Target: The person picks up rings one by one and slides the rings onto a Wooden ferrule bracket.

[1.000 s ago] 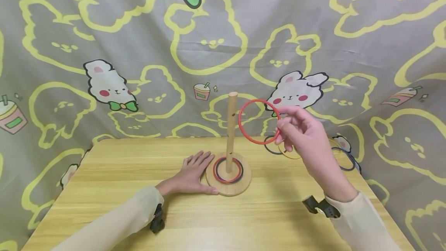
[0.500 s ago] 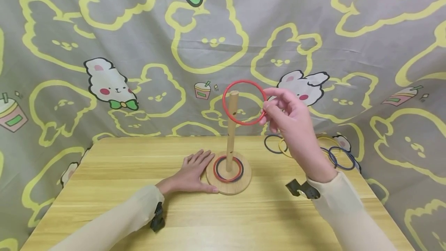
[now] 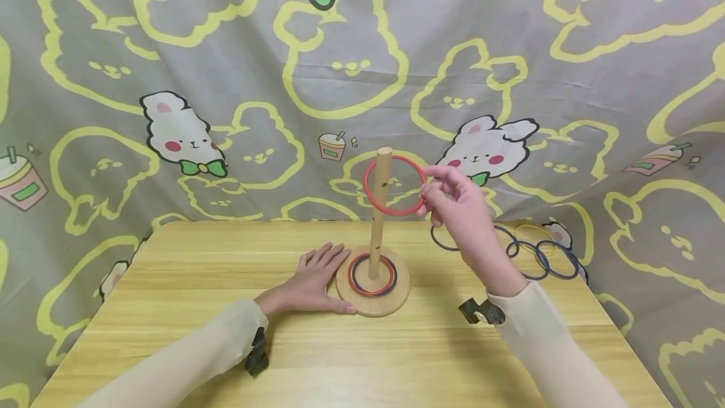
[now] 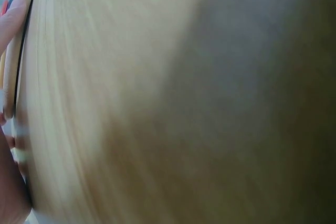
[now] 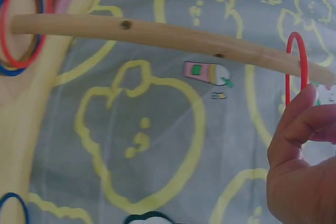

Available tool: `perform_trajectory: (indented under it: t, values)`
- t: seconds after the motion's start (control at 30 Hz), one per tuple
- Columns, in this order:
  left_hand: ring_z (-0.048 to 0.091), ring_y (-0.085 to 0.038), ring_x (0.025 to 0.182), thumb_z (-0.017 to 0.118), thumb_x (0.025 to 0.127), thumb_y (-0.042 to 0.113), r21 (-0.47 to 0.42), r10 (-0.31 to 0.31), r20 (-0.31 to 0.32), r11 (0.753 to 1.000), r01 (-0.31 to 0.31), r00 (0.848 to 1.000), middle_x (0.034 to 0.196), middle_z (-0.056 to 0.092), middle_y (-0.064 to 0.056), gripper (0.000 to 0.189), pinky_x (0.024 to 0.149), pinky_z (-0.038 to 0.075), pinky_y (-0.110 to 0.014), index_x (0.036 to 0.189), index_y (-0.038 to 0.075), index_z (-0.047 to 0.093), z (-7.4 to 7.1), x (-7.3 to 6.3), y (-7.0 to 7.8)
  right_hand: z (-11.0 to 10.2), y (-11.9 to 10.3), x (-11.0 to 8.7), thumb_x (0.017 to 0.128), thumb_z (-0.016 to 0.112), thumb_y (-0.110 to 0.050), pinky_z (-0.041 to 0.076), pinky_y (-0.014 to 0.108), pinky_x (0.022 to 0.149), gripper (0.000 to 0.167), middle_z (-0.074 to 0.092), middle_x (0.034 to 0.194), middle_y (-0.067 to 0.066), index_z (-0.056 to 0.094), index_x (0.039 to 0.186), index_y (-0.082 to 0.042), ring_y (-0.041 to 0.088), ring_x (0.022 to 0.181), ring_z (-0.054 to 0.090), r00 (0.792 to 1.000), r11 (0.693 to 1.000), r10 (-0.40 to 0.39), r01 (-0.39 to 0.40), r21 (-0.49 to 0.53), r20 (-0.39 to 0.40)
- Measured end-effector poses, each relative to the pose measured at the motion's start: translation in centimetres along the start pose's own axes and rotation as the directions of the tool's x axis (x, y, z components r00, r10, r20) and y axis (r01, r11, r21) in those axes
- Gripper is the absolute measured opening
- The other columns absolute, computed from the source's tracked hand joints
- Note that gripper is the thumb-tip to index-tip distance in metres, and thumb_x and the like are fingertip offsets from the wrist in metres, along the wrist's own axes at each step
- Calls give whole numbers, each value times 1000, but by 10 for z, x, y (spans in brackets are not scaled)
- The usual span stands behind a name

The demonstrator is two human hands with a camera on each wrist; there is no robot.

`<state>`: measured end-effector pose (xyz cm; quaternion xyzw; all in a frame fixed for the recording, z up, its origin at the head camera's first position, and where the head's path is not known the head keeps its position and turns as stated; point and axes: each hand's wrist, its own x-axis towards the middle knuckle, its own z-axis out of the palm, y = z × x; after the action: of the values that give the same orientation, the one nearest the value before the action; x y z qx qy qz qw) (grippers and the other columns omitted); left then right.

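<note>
In the head view a wooden peg (image 3: 378, 232) stands upright on its round wooden base (image 3: 399, 298). A red ring (image 3: 396, 213) encircles the peg near its top, tilted. My right hand (image 3: 461, 209) pinches that ring's right side between thumb and fingers. The right wrist view shows the peg (image 5: 157, 32) passing through the held red ring (image 5: 303, 72). Around the peg's foot lie a red ring (image 3: 352, 283) and a dark blue ring (image 3: 394, 276). My left hand (image 3: 308, 285) rests at the base's left edge, fingers spread, thumb touching its front left.
Several loose rings lie at the table's back right, including a dark blue ring (image 3: 576, 269) and a yellow ring (image 3: 532, 226), partly hidden by the right hand. A patterned grey curtain (image 3: 238, 68) hangs behind the wooden table (image 3: 340, 370).
My right hand has carried the red ring left, up over the peg's top, then slightly down so that it surrounds the peg. My left hand has stayed at the base.
</note>
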<state>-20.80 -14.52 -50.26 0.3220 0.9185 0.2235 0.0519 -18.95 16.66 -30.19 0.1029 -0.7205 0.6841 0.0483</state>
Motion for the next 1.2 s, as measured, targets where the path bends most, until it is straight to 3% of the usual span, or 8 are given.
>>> perform_trajectory:
  t: [0.23, 0.7, 1.2]
  values:
    - [11, -47, 164, 79, 83, 78, 1, 9, -8, 1000, -9, 1000, 178, 21, -21, 128, 118, 15, -76, 175, 7, 24, 1, 0, -1, 5, 33, 0, 104, 63, 1, 47, 21, 57, 35, 70, 90, 6, 63, 139, 3, 14, 70, 70, 999, 999, 48, -48, -19, 22]
    - [12, -47, 164, 80, 84, 74, 12, -2, -3, 1000, 2, 1000, 178, 21, -21, 126, 119, 14, -75, 175, 7, 25, 0, 1, 1, 13, 92, -12, 103, 63, 1, 48, 22, 56, 34, 70, 86, 8, 65, 136, 5, 13, 67, 70, 989, 988, 136, -130, -89, 66]
    - [12, -46, 164, 78, 83, 79, 23, -5, -5, 1000, 5, 1000, 178, 21, -20, 129, 119, 16, -74, 175, 7, 24, 2, 1, -1, 14, 134, -21, 101, 62, 3, 49, 23, 55, 37, 67, 88, 13, 62, 137, 9, 18, 67, 70, 965, 965, 230, -210, -156, 125]
